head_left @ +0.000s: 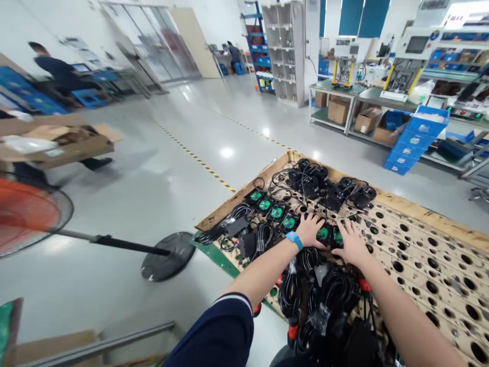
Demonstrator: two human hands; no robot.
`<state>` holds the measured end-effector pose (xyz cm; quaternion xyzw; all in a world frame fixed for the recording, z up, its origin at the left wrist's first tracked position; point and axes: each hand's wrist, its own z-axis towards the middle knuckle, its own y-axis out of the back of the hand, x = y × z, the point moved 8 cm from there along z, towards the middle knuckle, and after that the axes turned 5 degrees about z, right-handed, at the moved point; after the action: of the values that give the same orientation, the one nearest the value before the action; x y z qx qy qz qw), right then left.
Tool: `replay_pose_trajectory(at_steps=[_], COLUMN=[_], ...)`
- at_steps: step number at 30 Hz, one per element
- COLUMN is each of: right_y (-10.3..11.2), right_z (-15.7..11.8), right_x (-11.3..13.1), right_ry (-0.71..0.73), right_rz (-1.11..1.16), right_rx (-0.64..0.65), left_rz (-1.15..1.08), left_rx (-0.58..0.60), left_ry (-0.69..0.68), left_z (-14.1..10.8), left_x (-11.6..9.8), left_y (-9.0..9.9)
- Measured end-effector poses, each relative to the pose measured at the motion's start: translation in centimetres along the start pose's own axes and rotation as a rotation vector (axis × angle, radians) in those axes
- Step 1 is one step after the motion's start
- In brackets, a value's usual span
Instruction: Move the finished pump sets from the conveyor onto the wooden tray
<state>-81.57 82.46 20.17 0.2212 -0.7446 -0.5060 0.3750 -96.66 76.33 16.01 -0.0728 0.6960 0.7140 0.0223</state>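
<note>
My left hand [310, 230], with a blue band [294, 240] at the wrist, lies spread over a row of small black square units with green round centres. One green-centred unit [323, 233] shows just right of its fingers. My right hand [353, 243] rests beside the row's right-end unit [337, 237], fingers apart and thumb pointing left. Both hands seem to touch the units, but contact underneath is hidden. More units, such as the one at the far left [255, 195], continue the row. Bundled black cables [338, 290] lie in front of my hands.
The units lie on a perforated wooden board [416, 260] with a raised wooden rim [405, 206]. Black cylindrical parts with cables [311, 186] sit at its back. A floor fan's round base [168, 256] stands left. Stacked blue bins [416, 140] and benches are behind; a seated person is far left.
</note>
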Motion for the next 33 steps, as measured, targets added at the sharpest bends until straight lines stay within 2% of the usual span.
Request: replay_pose_trajectory(at_steps=[1,3,6,11,17,21,24,28,31,33], right_y=[-1.3,-3.2,-4.2,-4.5,-4.6,-4.1,-4.0,-4.4,-4.8,-4.8], right_z=[1.8,3.6,3.6,2.1,3.1,3.2,2.8,2.2,1.9,1.7], right_x=[0.2,0.5,0.9,1.6,0.2,0.6,0.8,0.7,0.4,0.3], right_ry=[-0.009,-0.005,-0.036,-0.144,-0.169,-0.185,-0.256,-0.251,-0.227,-0.225], right_rz=[0.004,0.009,0.006,-0.013,0.007,-0.042,-0.076,-0.087,-0.111,-0.111], right_rx=[0.076,0.164,0.166,0.115,0.066,0.106,0.144,0.094,0.049,0.054], left_rz=[-0.012,-0.041,-0.069,-0.049,-0.01,-0.017,-0.028,-0.069,-0.167,-0.289], left_rx=[-0.019,-0.042,-0.03,-0.024,-0.013,0.047,0.106,0.141,0.106,-0.023], left_ry=[-0.011,-0.029,-0.041,-0.057,-0.099,-0.118,-0.141,-0.098,-0.031,0.024], left_z=[0.0,-0.1,-0.3,-0.4,-0.3,-0.3,-0.2,0.0,-1.3,-4.0], left_x=[0.0,0.0,0.1,0.3,-0.2,-0.5,-0.9,-1.0,-1.3,-1.6], left_y=[0.1,0.3,0.4,0.9,1.2,1.3,1.0,0.8,2.2,4.6])
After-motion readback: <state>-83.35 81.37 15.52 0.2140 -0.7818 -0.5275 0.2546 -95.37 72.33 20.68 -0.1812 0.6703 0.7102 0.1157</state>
